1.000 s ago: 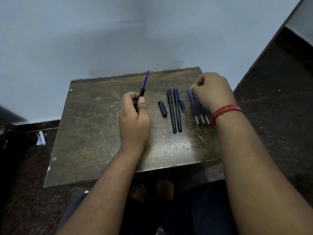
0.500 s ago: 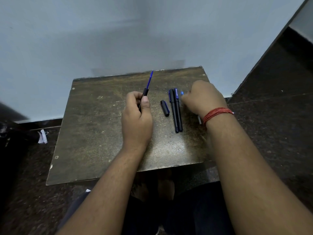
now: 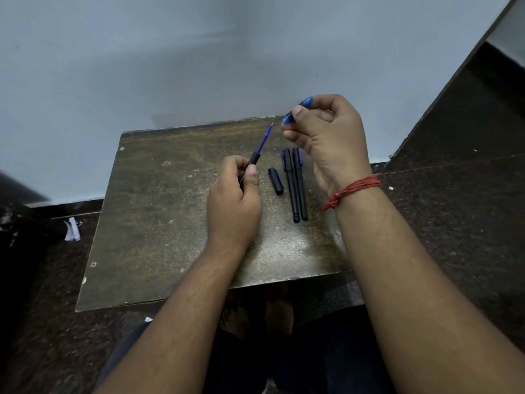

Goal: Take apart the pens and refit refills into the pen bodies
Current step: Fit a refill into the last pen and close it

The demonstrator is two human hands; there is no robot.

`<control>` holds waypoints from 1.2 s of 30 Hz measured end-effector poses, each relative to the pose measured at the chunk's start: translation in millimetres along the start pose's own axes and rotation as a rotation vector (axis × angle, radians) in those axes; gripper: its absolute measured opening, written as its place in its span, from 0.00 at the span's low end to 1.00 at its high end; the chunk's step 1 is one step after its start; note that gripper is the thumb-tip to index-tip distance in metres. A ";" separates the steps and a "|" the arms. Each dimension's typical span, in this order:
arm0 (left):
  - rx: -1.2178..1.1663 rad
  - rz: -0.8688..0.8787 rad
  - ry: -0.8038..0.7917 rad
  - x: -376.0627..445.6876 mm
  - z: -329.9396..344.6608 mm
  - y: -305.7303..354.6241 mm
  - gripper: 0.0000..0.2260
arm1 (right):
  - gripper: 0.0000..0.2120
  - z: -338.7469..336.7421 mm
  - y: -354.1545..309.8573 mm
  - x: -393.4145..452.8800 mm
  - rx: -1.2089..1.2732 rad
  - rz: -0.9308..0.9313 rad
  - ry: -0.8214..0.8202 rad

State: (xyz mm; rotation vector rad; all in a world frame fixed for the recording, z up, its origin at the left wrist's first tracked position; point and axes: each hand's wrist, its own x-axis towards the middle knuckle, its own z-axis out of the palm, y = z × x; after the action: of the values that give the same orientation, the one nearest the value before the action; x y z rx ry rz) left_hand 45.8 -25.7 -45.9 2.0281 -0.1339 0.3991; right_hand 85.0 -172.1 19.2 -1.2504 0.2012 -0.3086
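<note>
My left hand [image 3: 234, 200] grips a black pen body [image 3: 253, 160] with a blue refill [image 3: 264, 137] sticking out of its top, tip pointing up and right. Raised above the table's far right corner, my right hand [image 3: 326, 140] pinches a small blue pen tip piece [image 3: 295, 112] between thumb and fingers. On the table lie a loose black cap [image 3: 275, 181] and two capped black pens [image 3: 295, 184] side by side, just left of my right wrist. The loose refills seen earlier are hidden behind my right hand and arm.
The worn brown table [image 3: 159, 223] stands against a pale wall, with its front edge near my knees. Dark stone floor surrounds it. A scrap of white paper [image 3: 72, 229] lies on the floor at the left.
My right hand left the row of refills, went to the blue piece beside the pens and lifted it up off the table. My left hand kept hold of the pen body with the refill.
</note>
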 end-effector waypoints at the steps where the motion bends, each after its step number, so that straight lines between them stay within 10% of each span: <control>1: 0.002 0.003 -0.001 -0.1 0.1 0.1 0.07 | 0.06 -0.3 0.5 0.7 -0.013 -0.028 0.002; 19: -0.009 0.006 0.012 -0.4 0.6 -0.6 0.05 | 0.12 6.8 12.3 -8.3 -0.386 0.027 -0.341; 36: 0.056 0.059 0.002 -2.2 1.9 -1.6 0.02 | 0.13 -2.8 21.4 -2.6 -0.431 0.078 -0.292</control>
State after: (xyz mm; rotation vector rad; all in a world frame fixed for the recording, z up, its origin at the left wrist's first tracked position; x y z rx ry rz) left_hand 44.7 -26.8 -48.8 2.0826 -0.1839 0.4464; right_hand 84.3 -167.8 -2.1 -1.6919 0.0651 -0.0098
